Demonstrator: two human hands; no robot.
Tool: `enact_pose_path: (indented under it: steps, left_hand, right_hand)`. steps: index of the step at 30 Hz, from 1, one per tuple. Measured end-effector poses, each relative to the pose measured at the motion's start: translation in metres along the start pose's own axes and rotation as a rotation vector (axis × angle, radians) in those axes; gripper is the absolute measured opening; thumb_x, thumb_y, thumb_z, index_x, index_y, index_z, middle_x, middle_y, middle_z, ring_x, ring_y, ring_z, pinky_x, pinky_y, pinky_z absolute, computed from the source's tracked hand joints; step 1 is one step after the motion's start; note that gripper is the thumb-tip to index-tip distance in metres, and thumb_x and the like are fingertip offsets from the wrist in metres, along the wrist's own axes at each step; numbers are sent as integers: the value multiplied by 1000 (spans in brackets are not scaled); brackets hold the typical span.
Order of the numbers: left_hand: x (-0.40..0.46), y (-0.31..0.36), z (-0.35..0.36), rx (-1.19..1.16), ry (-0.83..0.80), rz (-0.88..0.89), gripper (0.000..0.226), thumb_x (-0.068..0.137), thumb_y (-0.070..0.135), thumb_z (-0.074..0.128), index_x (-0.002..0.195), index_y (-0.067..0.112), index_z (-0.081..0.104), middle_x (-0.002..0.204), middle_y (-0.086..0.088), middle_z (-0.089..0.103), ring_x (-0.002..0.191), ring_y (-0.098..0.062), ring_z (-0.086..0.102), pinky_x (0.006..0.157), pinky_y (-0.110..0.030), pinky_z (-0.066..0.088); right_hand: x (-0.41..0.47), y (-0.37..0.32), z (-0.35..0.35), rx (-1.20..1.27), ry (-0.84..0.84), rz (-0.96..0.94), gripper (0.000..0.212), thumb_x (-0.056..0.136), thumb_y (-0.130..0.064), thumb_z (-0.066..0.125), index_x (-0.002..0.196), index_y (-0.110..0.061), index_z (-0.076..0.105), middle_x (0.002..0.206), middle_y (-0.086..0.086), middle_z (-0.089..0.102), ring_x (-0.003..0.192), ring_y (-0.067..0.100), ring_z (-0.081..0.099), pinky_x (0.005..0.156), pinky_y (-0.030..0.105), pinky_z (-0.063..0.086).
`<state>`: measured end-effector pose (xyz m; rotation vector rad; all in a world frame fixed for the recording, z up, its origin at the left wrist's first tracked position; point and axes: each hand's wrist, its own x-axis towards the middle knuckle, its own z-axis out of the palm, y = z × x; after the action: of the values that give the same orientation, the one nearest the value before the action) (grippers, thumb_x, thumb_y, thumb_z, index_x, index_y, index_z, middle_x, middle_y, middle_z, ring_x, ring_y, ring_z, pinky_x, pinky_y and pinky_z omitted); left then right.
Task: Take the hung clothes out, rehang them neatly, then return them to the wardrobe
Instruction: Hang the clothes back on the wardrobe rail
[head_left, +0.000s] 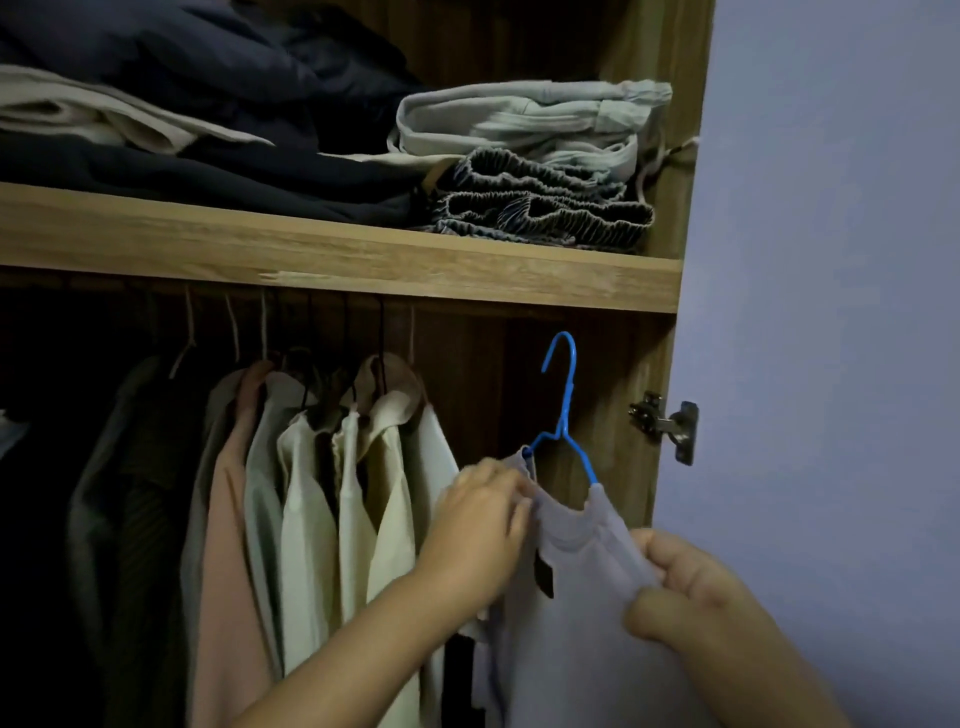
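Observation:
A pale lilac top (571, 613) hangs on a blue wire hanger (563, 410) at the right end of the wardrobe's hanging space. The hanger's hook stands free below the shelf, not on the rail. My left hand (480, 530) grips the top's left shoulder at the hanger's end. My right hand (685, 597) pinches the top's right shoulder between thumb and fingers. Several cream, pink and dark garments (311, 499) hang on the rail to the left.
A wooden shelf (363, 254) runs above the rail, stacked with folded dark, beige, grey and denim clothes (524, 171). The wardrobe's side panel carries a metal hinge (667, 423), and the open door (831, 364) stands at the right.

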<state>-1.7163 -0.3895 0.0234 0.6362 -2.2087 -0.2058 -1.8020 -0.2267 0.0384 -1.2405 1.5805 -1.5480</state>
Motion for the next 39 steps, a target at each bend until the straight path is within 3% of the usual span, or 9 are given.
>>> enact_pose_path:
  steps: [6, 14, 19, 24, 25, 27, 29, 34, 39]
  left_hand:
    - [44, -77, 3, 475, -110, 17, 63, 89, 3, 39, 145, 29, 26, 156, 2, 11, 145, -17, 1, 115, -41, 3]
    - [60, -126, 5, 439, -169, 162, 43, 93, 38, 45, 135, 31, 40, 154, 4, 21, 144, -12, 4, 115, -37, -2]
    - [56, -137, -2, 412, -129, 203, 48, 90, 40, 50, 136, 32, 41, 153, 8, 22, 144, -9, 9, 106, -24, -16]
    - [53, -141, -13, 426, -98, 259, 48, 60, 41, 78, 104, 28, 66, 119, 2, 64, 118, -17, 56, 98, -38, 33]
    - [52, -142, -15, 420, -121, 238, 49, 64, 42, 75, 109, 28, 65, 124, 5, 61, 124, -10, 47, 103, -38, 31]
    - [51, -146, -14, 353, -118, 200, 55, 80, 44, 61, 131, 30, 47, 145, 15, 38, 132, 9, 4, 115, -25, -3]
    - [49, -153, -11, 344, -132, 176, 63, 87, 46, 52, 143, 33, 26, 152, 21, 18, 123, 17, -19, 100, -8, -26]
    - [41, -149, -12, 349, -111, 123, 66, 89, 45, 48, 146, 33, 18, 154, 19, 14, 126, 13, -17, 105, -13, -19]
    - [27, -136, -13, 346, -105, 62, 61, 91, 46, 45, 145, 33, 21, 154, 17, 16, 127, 11, -15, 108, -18, -12]
  right_hand:
    - [75, 8, 4, -45, -9, -39, 23, 62, -4, 56, 83, -11, 61, 70, 11, 60, 62, 23, 54, 53, 27, 43]
    - [189, 13, 36, -35, 36, -176, 26, 82, 11, 45, 78, -12, 57, 58, -2, 58, 50, 9, 54, 46, 19, 41]
    - [242, 27, 67, -74, 97, -273, 25, 85, 4, 45, 85, -19, 57, 75, 1, 62, 67, 7, 61, 64, 20, 44]
    - [283, 37, 90, -143, 96, -270, 18, 90, -5, 48, 102, -16, 55, 87, -3, 61, 80, 8, 60, 66, 11, 44]
    - [290, 35, 93, -184, 86, -267, 13, 91, -7, 48, 98, -15, 56, 86, 1, 60, 79, 11, 59, 66, 16, 43]
    - [297, 33, 100, -270, 44, -263, 11, 91, -8, 49, 85, -16, 54, 76, 4, 56, 69, 15, 56, 60, 22, 40]
    - [297, 37, 104, -302, -9, -247, 8, 92, -9, 48, 88, -13, 54, 78, 9, 57, 73, 19, 56, 63, 25, 40]
    - [279, 41, 101, -431, -74, -203, 20, 93, -13, 48, 111, -9, 55, 103, 12, 61, 94, 22, 59, 78, 29, 44]
    - [248, 47, 91, -637, -83, -155, 23, 93, -15, 47, 116, -13, 47, 103, 5, 56, 89, 16, 55, 66, 22, 40]
